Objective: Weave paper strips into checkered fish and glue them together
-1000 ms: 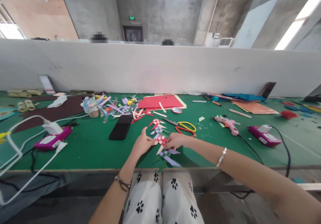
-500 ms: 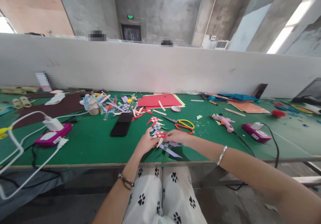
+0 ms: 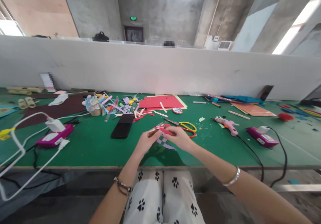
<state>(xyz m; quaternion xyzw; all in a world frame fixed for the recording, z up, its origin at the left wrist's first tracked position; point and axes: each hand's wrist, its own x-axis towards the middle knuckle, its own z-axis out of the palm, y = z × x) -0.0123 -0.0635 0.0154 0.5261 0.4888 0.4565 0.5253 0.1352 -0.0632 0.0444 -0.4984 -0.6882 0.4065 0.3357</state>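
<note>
Near the table's front edge, my left hand (image 3: 146,141) and my right hand (image 3: 181,138) are almost together, fingers pinched. Between them is a red woven paper piece (image 3: 166,131), its red part tilted up toward me and partly hidden by fingers. Purple-and-green woven paper strips (image 3: 166,144) show just below the hands; whether they are held or lie on the table I cannot tell. Directly behind the right hand lie scissors (image 3: 189,126) with one yellow and one red handle loop. A black phone (image 3: 122,126) lies left of the left hand.
Red paper sheets (image 3: 160,102) and a pile of paper strips (image 3: 122,106) lie at the back. A round tin (image 3: 178,110) sits beside the sheets. To the right are a pink glue gun (image 3: 228,125) and a purple power strip (image 3: 262,137); another purple power strip (image 3: 54,136) stands left.
Both hands have lifted and tilted the red woven paper, so its checkered face is less visible. My right hand has turned more upright. The camera view has shifted slightly left.
</note>
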